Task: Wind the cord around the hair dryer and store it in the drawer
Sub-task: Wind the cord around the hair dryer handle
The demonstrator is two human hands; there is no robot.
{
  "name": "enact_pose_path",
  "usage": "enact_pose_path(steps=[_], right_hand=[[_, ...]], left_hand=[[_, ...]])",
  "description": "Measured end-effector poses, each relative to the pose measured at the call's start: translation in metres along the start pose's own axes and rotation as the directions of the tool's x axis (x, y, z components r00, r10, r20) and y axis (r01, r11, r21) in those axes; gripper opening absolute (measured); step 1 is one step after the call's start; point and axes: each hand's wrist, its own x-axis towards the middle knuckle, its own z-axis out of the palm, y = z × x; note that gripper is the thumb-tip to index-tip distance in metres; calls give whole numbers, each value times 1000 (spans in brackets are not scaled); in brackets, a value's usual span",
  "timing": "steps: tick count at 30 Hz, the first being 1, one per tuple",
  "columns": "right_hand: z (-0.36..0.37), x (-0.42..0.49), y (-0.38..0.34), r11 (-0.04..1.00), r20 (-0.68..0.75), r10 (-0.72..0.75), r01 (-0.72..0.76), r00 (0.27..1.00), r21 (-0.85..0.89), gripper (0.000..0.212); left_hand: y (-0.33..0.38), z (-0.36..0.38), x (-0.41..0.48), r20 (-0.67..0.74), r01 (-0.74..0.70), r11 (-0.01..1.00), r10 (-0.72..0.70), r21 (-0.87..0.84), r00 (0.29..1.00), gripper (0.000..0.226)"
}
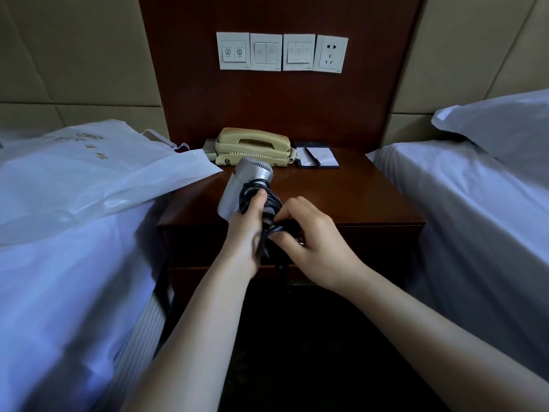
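**Nearly wrapped: my hair dryer and its cord**

On the left, a white plastic bag [98, 173] lies on the bed. It is not part of my job.

Next comes my left hand [245, 236]. It is curled tight round the handle of the hair dryer [252, 173]. My thumb presses on the black cord [269, 200] so the loops do not slide. I hold the dryer up in the air, over the front edge of the nightstand [356, 197], just in front of the telephone [255, 147].

The dryer looks small and light. Its shell is hard and smooth and could slip, so I think the handle is the best place to hold it. The cord is bendy and looks a bit springy. I think it will pop loose if I let go.

My right hand [318, 242] pinches a bit of cord low down by the handle. I cannot tell if the plug is in my fingers.

Below my hands, the drawer [386, 242] looks closed. I will need one hand free to pull it open, so the other must hold the dryer and the loops together.
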Motion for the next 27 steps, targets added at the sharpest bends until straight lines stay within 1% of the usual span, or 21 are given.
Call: enact_pose_path(steps=[3,6,8,11,15,17,18,20,21,22,24,25,27], right_hand=[[-2,3,1,997,-73,24,-18,997,77,11],[-6,6,3,992,-97,10,2,995,127,16],[-10,7,5,990,-89,-18,30,996,138,15],[-22,11,5,976,6,-4,2,1000,217,11],[-35,18,0,936,155,79,-126,985,329,9],[-38,20,1,883,231,160,-244,960,400,12],[-38,21,3,832,284,220,-331,933,445,14],[-36,21,8,690,398,324,-502,858,521,18],[-35,20,10,629,439,352,-556,827,544,20],[-34,20,12,582,466,367,-589,805,561,19],[-34,19,13,517,493,368,-614,788,596,12],[-35,18,14,494,497,357,-611,791,618,11],[-38,17,17,467,508,307,-593,805,657,16]], left_hand=[[2,-1,-2,-3,-4,1000,4,7,1000,41],[6,-1,-5,15,-20,1000,20,5,1000,40],[7,-2,-8,45,-2,1000,2,13,999,40],[9,-4,-13,114,34,998,-40,58,993,41],[7,-4,-18,164,6,990,-30,142,986,39],[4,-3,-18,176,-6,986,-24,167,984,37],[3,-2,-18,183,-7,985,-25,172,983,37],[4,1,-20,173,-12,983,-21,186,985,35],[5,2,-21,157,-18,981,-13,195,988,33],[6,3,-22,145,-22,980,-7,198,989,32],[7,3,-23,163,-24,982,-7,186,987,32],[7,3,-23,189,-19,985,-14,174,982,35],[8,3,-22,233,-8,987,-30,159,972,43]])
